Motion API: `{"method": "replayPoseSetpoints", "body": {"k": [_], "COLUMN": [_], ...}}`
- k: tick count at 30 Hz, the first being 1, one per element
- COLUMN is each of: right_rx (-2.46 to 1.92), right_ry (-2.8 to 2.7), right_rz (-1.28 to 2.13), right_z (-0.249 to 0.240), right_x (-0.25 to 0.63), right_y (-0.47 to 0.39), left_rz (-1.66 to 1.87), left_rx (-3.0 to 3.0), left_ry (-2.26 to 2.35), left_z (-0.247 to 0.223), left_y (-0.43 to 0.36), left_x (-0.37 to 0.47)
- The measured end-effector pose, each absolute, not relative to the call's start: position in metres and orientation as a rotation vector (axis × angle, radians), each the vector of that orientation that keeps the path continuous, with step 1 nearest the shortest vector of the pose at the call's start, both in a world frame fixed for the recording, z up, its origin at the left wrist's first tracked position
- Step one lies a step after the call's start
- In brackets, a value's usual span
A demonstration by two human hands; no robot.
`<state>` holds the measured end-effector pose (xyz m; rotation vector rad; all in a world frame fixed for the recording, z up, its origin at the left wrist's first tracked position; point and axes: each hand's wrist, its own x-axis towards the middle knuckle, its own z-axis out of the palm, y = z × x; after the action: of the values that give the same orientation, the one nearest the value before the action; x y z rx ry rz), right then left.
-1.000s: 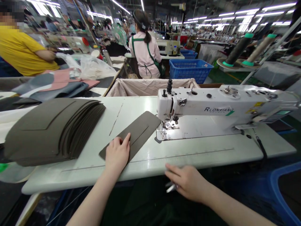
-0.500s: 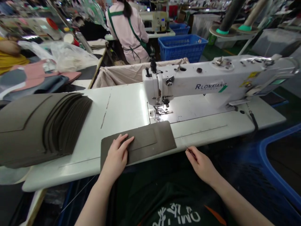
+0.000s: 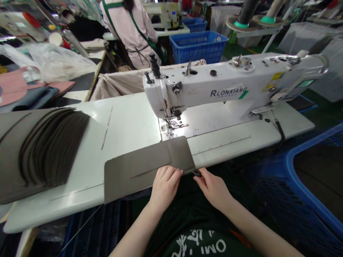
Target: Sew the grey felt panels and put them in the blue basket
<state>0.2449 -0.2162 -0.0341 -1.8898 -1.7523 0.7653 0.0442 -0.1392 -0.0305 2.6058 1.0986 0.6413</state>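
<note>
A flat grey-brown panel [image 3: 118,175] with a smaller rectangular patch [image 3: 150,162] on it lies at the table's front edge, slightly overhanging. My left hand [image 3: 165,185] is closed on the panel's near edge, toward its right end, fingers on top. Just to the right, my right hand [image 3: 214,187] is closed around small dark thread snips [image 3: 197,172], their tips at the panel's near right corner. Both hands are close together. Behind the panel stands the white sewing machine [image 3: 198,89], its lit needle area [image 3: 170,125] just beyond the panel's far edge.
A thick stack of similar grey-brown pieces [image 3: 53,146] lies on the left of the white table [image 3: 128,121]. Blue baskets stand at right [image 3: 291,157] and behind [image 3: 198,46]. A person in a green apron [image 3: 134,32] stands beyond, back turned. Thread cones [image 3: 245,18] are upper right.
My left hand has moved right, from lying spread on the panel to gripping its near edge. My right hand has brought the snips left to the panel's corner. The view has shifted slightly.
</note>
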Motion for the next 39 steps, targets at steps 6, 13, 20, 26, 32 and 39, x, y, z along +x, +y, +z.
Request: {"method": "replayPoseSetpoints", "body": {"k": [6, 13, 20, 26, 32, 39], "right_rx": [-1.893, -1.901, -1.929, -1.906, -1.929, -1.892], "right_ry": [-1.772, -1.712, -1.725, -1.740, -1.738, -1.735], "right_rz": [0.746, 0.766, 0.736, 0.748, 0.738, 0.763], "right_z": [-0.033, -0.032, -0.035, -0.034, -0.034, -0.035], "right_x": [0.242, 0.245, 0.249, 0.249, 0.251, 0.253], "right_y": [-0.211, -0.210, -0.210, -0.212, -0.212, -0.214], "left_rz": [0.580, 0.612, 0.655, 0.627, 0.591, 0.592], "left_rx": [2.438, 2.482, 2.636, 2.537, 2.636, 2.567], "left_ry": [1.155, 1.178, 1.040, 1.113, 1.089, 1.127], "left_z": [-0.020, -0.019, -0.031, -0.026, -0.026, -0.025], "left_y": [-0.138, -0.140, -0.140, -0.140, -0.139, -0.139], "left_x": [0.055, 0.060, 0.063, 0.069, 0.072, 0.074]}}
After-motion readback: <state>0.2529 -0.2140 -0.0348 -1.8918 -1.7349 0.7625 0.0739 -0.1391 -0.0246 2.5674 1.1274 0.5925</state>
